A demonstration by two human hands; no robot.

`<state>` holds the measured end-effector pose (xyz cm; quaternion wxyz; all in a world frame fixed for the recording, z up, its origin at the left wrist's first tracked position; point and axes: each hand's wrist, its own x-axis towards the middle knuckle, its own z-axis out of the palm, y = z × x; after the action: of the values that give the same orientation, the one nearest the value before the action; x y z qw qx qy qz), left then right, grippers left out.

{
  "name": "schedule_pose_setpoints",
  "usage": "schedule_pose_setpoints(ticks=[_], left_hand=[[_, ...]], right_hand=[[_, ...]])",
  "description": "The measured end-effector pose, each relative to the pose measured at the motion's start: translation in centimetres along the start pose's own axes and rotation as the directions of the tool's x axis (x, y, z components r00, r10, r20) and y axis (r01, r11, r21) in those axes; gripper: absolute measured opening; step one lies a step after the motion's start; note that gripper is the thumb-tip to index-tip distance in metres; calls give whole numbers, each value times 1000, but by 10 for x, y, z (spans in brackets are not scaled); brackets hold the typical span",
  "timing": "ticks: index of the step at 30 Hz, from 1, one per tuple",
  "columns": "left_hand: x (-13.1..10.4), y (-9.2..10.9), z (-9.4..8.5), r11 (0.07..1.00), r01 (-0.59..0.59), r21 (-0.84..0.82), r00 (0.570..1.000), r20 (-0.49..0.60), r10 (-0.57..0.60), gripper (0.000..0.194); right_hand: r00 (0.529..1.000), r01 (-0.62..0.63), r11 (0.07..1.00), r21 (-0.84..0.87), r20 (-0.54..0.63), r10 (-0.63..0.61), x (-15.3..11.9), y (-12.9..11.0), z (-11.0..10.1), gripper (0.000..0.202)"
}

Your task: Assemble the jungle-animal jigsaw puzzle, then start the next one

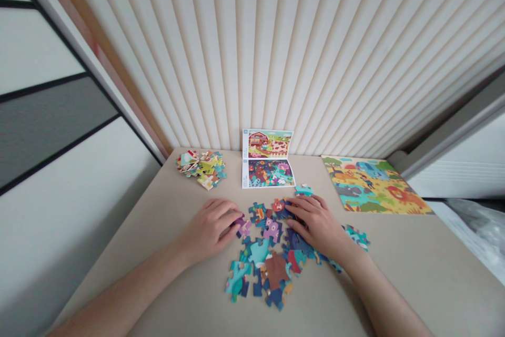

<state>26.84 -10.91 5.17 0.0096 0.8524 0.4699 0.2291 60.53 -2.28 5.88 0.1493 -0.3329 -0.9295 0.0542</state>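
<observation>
Loose jigsaw pieces lie in a pile between my hands, mostly dark blue, teal and purple, with a brown piece [276, 269] near the front. My left hand [215, 224] is at the pile's left side. Its thumb and fingertips close on the edge of a purple puzzle piece [245, 228]. On the right, my right hand [317, 221] rests palm down with its fingers apart over dark blue pieces [298, 242]. Its fingertips touch the pile close to a piece with a red figure [278, 205]. Pieces under the right palm are hidden.
A folded picture leaflet [269, 158] leans against the pleated wall [260, 53] behind the pile. A heap of lighter puzzle pieces [203, 167] lies at the back left. At the back right is an assembled animal puzzle [373, 185]. The beige table [165, 295] bears everything.
</observation>
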Motion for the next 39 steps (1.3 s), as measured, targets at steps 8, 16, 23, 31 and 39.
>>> schedule_pose_setpoints(ticks=[8, 16, 23, 31, 39], left_hand=[[2, -3, 5, 1000, 19, -5, 1000, -8, -20, 23], [4, 2, 6, 1000, 9, -22, 1000, -1, -9, 21], [4, 1, 8, 999, 4, -39, 1000, -8, -4, 21], [4, 1, 8, 999, -12, -49, 1000, 1, 12, 20], [4, 1, 8, 998, -24, -52, 999, 29, 25, 22]], right_hand=[[989, -109, 994, -14, -104, 107, 7, -2, 8, 32], [990, -108, 990, 87, -86, 116, 19, -17, 19, 42], [994, -85, 970, 227, -44, 97, 15, -7, 25, 64], [991, -121, 979, 166, 76, 109, 21, 4, 19, 67], [994, -75, 978, 193, 91, 58, 26, 5, 16, 67]])
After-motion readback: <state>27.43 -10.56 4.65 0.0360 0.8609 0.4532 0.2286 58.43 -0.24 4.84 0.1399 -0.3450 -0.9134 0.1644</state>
